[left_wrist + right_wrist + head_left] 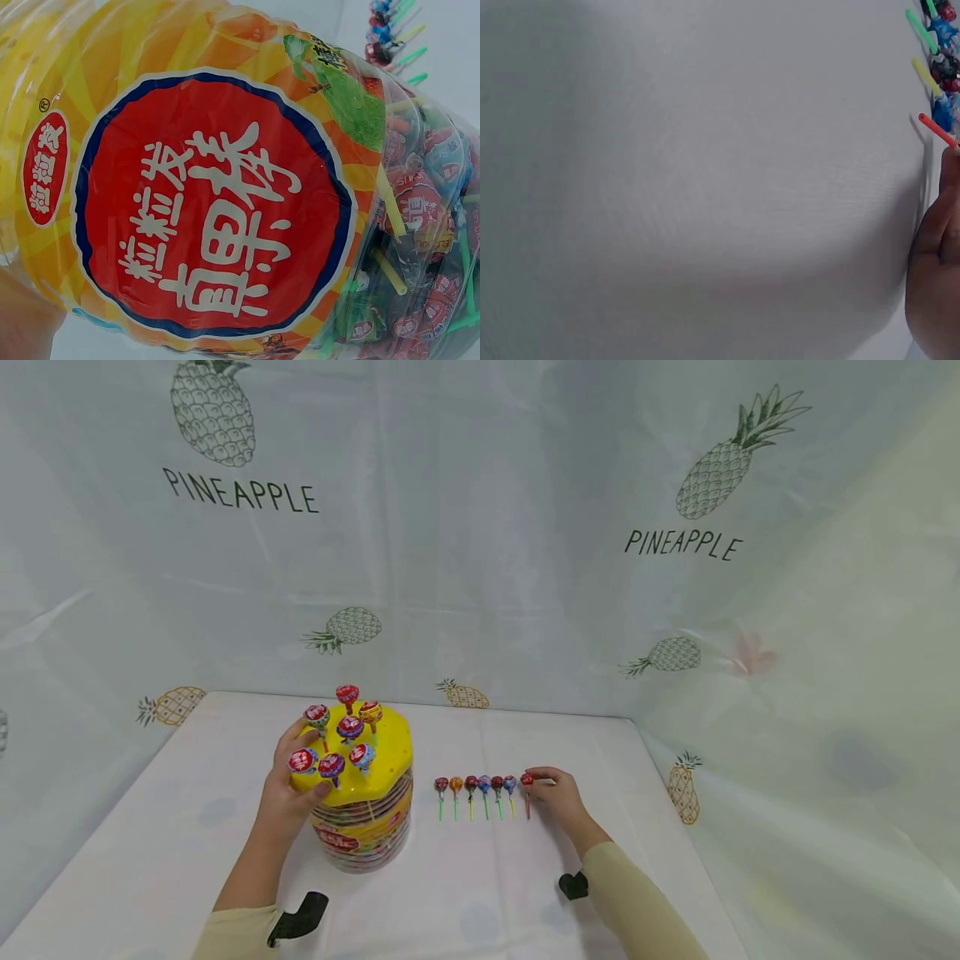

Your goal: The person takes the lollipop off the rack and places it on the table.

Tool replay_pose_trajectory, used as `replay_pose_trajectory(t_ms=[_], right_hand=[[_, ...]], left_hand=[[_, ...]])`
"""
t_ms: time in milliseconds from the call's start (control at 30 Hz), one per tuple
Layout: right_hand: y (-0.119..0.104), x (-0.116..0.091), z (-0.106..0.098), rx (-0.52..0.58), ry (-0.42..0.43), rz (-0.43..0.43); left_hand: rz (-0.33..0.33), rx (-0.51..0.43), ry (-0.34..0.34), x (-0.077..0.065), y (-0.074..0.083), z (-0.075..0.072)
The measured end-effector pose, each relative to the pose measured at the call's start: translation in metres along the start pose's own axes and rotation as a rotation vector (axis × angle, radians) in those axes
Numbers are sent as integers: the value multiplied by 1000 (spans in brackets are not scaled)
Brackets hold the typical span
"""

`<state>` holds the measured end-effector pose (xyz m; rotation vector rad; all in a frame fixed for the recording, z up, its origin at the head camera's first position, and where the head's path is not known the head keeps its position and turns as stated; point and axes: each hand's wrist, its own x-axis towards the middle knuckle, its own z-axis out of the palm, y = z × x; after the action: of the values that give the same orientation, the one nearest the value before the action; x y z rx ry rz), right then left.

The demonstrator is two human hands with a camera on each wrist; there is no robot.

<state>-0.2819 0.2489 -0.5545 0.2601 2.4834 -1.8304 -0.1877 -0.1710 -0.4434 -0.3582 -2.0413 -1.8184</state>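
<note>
Gripping the yellow lid [395, 745] of the clear round plastic jar [363, 842] with the left hand [290, 783], likely keeping it steady, and pinching a round red-wrapped lollipop [527, 780] with the right hand [561, 798] beside six bright-wrapped lollipops [484, 785] on the white table [442, 885], maybe keeping the row straight.

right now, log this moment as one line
left fingers gripping yellow lid | right fingers pinching red-stick lollipop, end of row | seven lollipops standing in lid | jar upright
</note>
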Motion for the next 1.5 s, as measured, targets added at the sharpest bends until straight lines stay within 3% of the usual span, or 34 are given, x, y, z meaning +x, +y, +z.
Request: replay_pose_trajectory(t_ms=[400, 1500], right_hand=[[16, 11, 2, -53, 3, -12], [14, 13, 10, -122, 30, -21]], left_hand=[[-22, -11, 8, 0, 1, 1], [22, -81, -3, 1, -1, 1]])
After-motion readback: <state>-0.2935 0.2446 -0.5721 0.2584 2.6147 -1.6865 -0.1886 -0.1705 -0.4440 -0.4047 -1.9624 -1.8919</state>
